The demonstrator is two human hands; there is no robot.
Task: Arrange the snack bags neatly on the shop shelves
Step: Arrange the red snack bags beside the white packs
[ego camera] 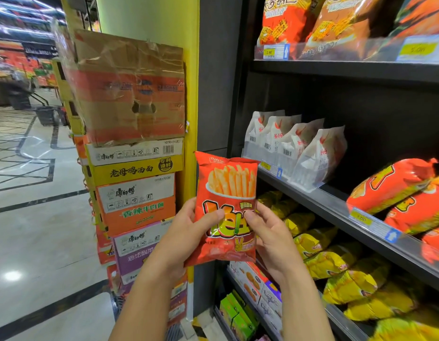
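Observation:
A red snack bag (226, 188) printed with french fries stands upright in front of me, left of the dark shelves. My left hand (189, 230) grips its left edge, thumb across the front. My right hand (270, 232) grips its right edge the same way. On the middle shelf (319, 203) several white bags (299, 146) stand in a row, with red bags (395, 185) of the same kind lying to their right. Yellow bags (336, 262) fill the shelf below. Orange bags (312, 23) sit on the top shelf.
A stack of cardboard noodle cartons (134, 168) rises at the left against a yellow pillar (189, 94). Small boxes (248, 281) sit on the lowest shelf. The tiled aisle floor (36, 230) stretches left, with a shopping basket (45, 115) far back.

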